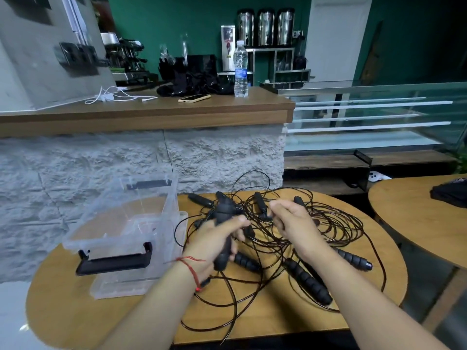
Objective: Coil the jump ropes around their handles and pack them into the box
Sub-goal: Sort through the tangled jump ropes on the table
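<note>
Café: espresso machine [126, 59], steel urns [265, 27], glass display case [379, 117].

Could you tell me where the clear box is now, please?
Head view: the clear box stands at the left of the round table, beside the tangled jump ropes.

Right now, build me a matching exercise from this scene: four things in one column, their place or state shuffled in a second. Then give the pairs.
Things
1. clear box
2. water bottle
3. phone
4. left hand

Place or state
A. lying flat on the counter
B. gripping black jump-rope handles
C. on the round table, left of the rope tangle
D. standing upright on the counter

Pairs: 1-C, 2-D, 3-A, 4-B
</note>
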### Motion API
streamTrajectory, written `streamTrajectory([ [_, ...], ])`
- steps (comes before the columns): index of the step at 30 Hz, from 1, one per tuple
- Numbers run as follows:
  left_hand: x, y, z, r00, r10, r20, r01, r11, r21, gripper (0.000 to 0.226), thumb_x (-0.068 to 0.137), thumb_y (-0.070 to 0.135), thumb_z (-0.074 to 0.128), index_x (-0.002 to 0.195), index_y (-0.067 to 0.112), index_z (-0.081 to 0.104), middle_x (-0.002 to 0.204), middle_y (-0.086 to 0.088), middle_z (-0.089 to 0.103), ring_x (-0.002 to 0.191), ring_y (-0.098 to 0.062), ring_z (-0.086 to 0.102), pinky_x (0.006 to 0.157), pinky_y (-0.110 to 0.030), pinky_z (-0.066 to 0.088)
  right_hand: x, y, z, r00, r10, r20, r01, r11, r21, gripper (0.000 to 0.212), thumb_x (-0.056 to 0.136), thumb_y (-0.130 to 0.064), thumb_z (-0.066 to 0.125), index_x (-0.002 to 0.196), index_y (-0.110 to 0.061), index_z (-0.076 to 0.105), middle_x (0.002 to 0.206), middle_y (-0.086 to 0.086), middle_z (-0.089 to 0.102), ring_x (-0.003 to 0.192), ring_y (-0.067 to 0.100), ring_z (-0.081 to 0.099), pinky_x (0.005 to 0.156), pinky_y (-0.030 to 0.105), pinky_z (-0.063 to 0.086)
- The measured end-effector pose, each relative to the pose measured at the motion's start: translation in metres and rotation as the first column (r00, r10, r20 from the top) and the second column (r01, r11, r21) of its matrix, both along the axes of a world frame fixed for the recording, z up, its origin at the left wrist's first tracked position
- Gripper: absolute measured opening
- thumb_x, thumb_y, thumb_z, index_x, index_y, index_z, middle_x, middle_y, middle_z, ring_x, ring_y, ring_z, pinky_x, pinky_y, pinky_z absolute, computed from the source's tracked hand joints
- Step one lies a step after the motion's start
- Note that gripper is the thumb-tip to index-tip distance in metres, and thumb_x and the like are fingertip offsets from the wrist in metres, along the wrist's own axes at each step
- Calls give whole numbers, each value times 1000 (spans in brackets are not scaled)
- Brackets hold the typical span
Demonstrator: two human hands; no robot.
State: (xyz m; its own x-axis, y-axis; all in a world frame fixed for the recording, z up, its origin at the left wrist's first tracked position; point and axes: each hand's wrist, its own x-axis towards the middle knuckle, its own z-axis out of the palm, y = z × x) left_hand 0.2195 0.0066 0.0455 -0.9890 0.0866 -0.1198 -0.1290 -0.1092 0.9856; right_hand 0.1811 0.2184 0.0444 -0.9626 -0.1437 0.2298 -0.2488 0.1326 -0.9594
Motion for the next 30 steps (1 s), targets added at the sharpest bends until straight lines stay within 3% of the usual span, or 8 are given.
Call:
streamTrajectory([
  [3,2,25,-12,990,28,135,-50,985,163,53,85,54,80,118,13,77,89,-7,73,58,-19,55,48,-27,43,20,-31,2,989,141,-52,-127,970,206,34,109,-29,55,79,-21,67,67,-9,57,62,8,54,60,26,44],
  [6,0,31,-13,978,15,209,-83,943,322,37,90,48,75,109,16,81,94,-8,75,68,-21,64,52,-27,46,29,-49,-9,986,160,-40,-145,954,261,34,109,-36,56,83,-20,71,80,6,71,68,18,69,65,37,57],
  [9,-3,25,-3,972,120,203,-196,889,413,27,94,32,71,78,11,66,76,-6,66,63,-20,63,55,-28,53,28,-46,-25,970,240,-41,-215,923,318,46,107,-41,57,76,-7,60,67,2,60,61,22,53,61,38,43],
  [13,-14,-7,20,975,184,123,-221,816,534,39,102,32,65,68,20,50,65,3,55,67,-17,69,84,-44,59,28,-25,-43,950,312,-2,-290,887,359,47,107,-47,57,68,-24,48,71,-7,43,69,10,41,66,34,31],
  [16,-16,-35,40,983,182,39,-168,779,604,40,100,39,68,66,24,52,58,8,42,51,-11,47,66,-37,57,24,0,-50,966,256,47,-256,899,354,45,108,-45,57,66,-28,49,71,-14,42,70,4,43,69,32,33],
  [19,-17,-63,61,969,243,-33,-169,758,630,40,99,43,66,66,26,51,55,10,39,46,-8,38,50,-24,41,19,24,-55,972,228,58,-232,890,393,47,107,-49,56,67,-25,48,69,-12,41,68,3,43,70,32,35],
  [22,-22,-90,81,950,295,-106,-160,749,642,41,100,47,63,66,28,49,51,10,37,44,-6,36,46,-22,34,13,46,-59,979,197,50,-200,885,421,53,106,-55,53,71,-16,42,72,-6,36,67,8,40,69,34,33],
  [30,-16,-140,116,889,411,-204,-196,743,640,41,102,47,59,66,30,47,50,10,35,45,-5,32,47,-20,30,-7,87,-58,993,121,10,-113,890,442,48,108,-48,50,73,-16,45,71,-6,43,68,11,44,74,33,34],
])
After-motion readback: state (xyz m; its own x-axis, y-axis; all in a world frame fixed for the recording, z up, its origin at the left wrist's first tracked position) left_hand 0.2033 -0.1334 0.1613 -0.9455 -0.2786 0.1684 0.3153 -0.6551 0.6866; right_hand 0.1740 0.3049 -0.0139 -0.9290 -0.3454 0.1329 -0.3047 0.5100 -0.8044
